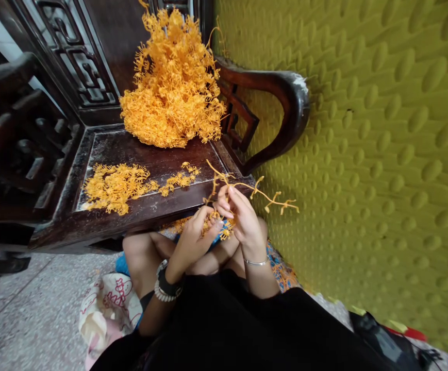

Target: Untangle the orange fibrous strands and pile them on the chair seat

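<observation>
My right hand (pixel 244 219) has thumb and fingers clamped on a thin, branching orange stem (pixel 243 184), plastic by its look, held just beyond the front edge of a dark, carved wooden chair (pixel 158 154), above my lap. My left hand (pixel 197 233) is curled just beside it, fingers close to some small, spidery orange pieces (pixel 227 230), though I can't tell whether they grip any. On the seat sit a tall, bushy orange heap (pixel 173 93) and, nearer me, a low, loose orange pile (pixel 117 186).
</observation>
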`<state>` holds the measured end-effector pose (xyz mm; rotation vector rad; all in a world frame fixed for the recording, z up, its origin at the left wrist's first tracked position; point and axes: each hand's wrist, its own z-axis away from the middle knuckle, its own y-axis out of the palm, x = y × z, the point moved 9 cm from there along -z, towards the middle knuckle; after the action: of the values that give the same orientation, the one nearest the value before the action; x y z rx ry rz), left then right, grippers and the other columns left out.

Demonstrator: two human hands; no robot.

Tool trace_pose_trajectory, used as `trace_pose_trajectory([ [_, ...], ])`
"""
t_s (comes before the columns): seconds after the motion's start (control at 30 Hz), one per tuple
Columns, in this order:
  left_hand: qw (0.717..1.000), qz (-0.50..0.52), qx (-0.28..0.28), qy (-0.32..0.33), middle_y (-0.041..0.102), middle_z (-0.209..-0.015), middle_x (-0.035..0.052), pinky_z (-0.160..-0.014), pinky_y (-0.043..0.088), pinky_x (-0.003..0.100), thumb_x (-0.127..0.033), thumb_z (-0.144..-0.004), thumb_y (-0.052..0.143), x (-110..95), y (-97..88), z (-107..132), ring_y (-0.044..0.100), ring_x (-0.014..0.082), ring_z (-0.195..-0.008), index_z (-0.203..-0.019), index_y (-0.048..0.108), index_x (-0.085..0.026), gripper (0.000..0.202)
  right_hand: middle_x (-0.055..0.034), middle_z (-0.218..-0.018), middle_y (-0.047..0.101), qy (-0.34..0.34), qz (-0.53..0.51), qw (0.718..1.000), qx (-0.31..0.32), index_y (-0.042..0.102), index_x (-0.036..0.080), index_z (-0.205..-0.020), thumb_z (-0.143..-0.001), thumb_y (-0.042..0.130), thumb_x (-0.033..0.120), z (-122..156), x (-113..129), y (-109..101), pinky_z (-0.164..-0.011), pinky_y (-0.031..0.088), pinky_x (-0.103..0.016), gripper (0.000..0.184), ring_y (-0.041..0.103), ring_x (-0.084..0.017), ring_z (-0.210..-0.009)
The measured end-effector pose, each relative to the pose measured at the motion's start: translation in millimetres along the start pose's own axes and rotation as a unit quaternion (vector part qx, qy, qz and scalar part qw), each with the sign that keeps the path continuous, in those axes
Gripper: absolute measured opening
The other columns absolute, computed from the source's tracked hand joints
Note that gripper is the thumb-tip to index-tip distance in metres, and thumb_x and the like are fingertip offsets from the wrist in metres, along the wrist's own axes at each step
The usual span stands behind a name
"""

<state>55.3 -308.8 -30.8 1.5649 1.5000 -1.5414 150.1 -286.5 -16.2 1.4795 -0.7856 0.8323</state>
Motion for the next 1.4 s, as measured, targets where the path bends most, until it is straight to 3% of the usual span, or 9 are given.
trace_pose_trajectory([
  [0.23,0.998,0.047,-0.031,0.026,0.05,-0.064,0.0004,-0.064,0.04,0.028,-0.037,-0.094,0.04,0.2,-11.0,-1.9,0.048,0.0148,-0.063,-0.064,0.047,-0.02,0.036,0.0094,-0.047,0.026,-0.013,0.03,0.999,0.039,0.054,0.018,-0.071,-0.091,0.051,0.041,0.7,11.3,6.9,-0.043,0.019,-0.02,0.031,0.021,-0.005,-0.041],
  [0.4,0.969,0.09,-0.23,0.032,0.054,-0.063,0.0005,-0.066,0.046,0.029,-0.032,-0.092,0.047,3.5,-66.7,25.7,0.052,0.0148,-0.064,-0.06,0.052,-0.02,0.034,0.0079,-0.049,0.022,-0.124,0.053,0.99,-0.033,0.055,0.02,-0.062,-0.092,0.051,0.037,29.3,65.8,-3.8,-0.046,0.025,-0.025,0.035,0.02,-0.007,-0.042],
  [0.5,0.877,0.156,-0.451,0.054,0.047,-0.056,-0.0046,-0.069,0.052,0.03,-0.031,-0.091,0.049,18.3,-127.6,64.1,0.048,0.0109,-0.053,-0.061,0.052,-0.02,0.032,0.0084,-0.049,0.021,-0.327,0.05,0.924,-0.19,0.057,0.021,-0.061,-0.09,0.057,0.037,65.0,125.8,-28.0,-0.051,0.034,-0.026,0.033,0.013,-0.007,-0.043],
  [0.53,0.868,0.16,-0.467,0.057,0.048,-0.055,-0.0049,-0.07,0.054,0.031,-0.033,-0.09,0.051,22.6,-137.7,68.9,0.049,0.0109,-0.054,-0.061,0.052,-0.02,0.032,0.0086,-0.049,0.021,-0.353,0.052,0.911,-0.208,0.058,0.021,-0.062,-0.089,0.058,0.038,70.1,134.9,-29.6,-0.054,0.037,-0.026,0.032,0.013,-0.007,-0.042],
  [0.63,0.891,0.079,-0.446,0.002,0.069,-0.084,0.0024,-0.08,0.056,0.036,-0.035,-0.09,0.051,33.5,-142.1,63.3,0.065,0.0167,-0.078,-0.084,0.068,-0.018,0.024,0.0086,-0.048,0.021,-0.254,0.062,0.954,-0.145,0.057,0.023,-0.064,-0.09,0.055,0.043,44.4,116.8,-15.6,-0.057,0.04,-0.027,0.033,0.018,-0.007,-0.041],
  [0.77,0.908,0.016,-0.418,-0.015,0.065,-0.12,0.0103,-0.089,0.054,0.037,-0.031,-0.091,0.045,34.0,-118.6,44.1,0.063,0.0203,-0.106,-0.118,0.061,-0.018,0.034,0.0079,-0.05,0.027,-0.156,0.011,0.984,-0.085,0.056,0.022,-0.069,-0.093,0.049,0.042,8.8,66.9,0.1,-0.052,0.039,-0.025,0.032,0.023,-0.006,-0.041],
  [0.97,0.933,0.137,-0.331,-0.045,0.046,-0.063,-0.0033,-0.05,0.041,0.023,-0.027,-0.084,0.041,51.0,-83.5,27.6,0.046,0.0098,-0.049,-0.073,0.05,-0.02,0.015,0.0058,-0.055,0.05,-0.141,0.024,0.989,-0.045,0.061,0.021,-0.088,-0.094,0.044,0.035,-9.5,37.6,3.8,-0.067,0.047,-0.03,0.023,0.045,-0.008,-0.046],
  [1.17,0.989,0.024,-0.149,0.005,0.037,-0.056,-0.0052,-0.048,0.03,0.026,-0.052,-0.085,0.048,29.0,-42.5,14.0,0.036,0.0115,-0.048,-0.075,0.052,-0.021,0.032,0.0073,-0.05,0.042,-0.106,0.063,0.991,-0.047,0.058,0.02,-0.082,-0.092,0.047,0.041,-13.1,26.2,11.5,-0.052,0.04,-0.025,0.026,0.036,-0.008,-0.044],
  [1.4,0.98,-0.042,-0.177,0.084,0.03,-0.046,-0.0049,-0.044,0.023,0.026,-0.027,-0.084,0.057,-2.1,-54.3,30.0,0.027,0.0083,-0.041,-0.049,0.035,-0.019,0.041,0.0091,-0.05,0.021,-0.152,0.065,0.984,-0.074,0.057,0.02,-0.074,-0.091,0.052,0.04,-5.8,42.3,8.6,-0.044,0.02,-0.023,0.026,0.016,-0.006,-0.043],
])
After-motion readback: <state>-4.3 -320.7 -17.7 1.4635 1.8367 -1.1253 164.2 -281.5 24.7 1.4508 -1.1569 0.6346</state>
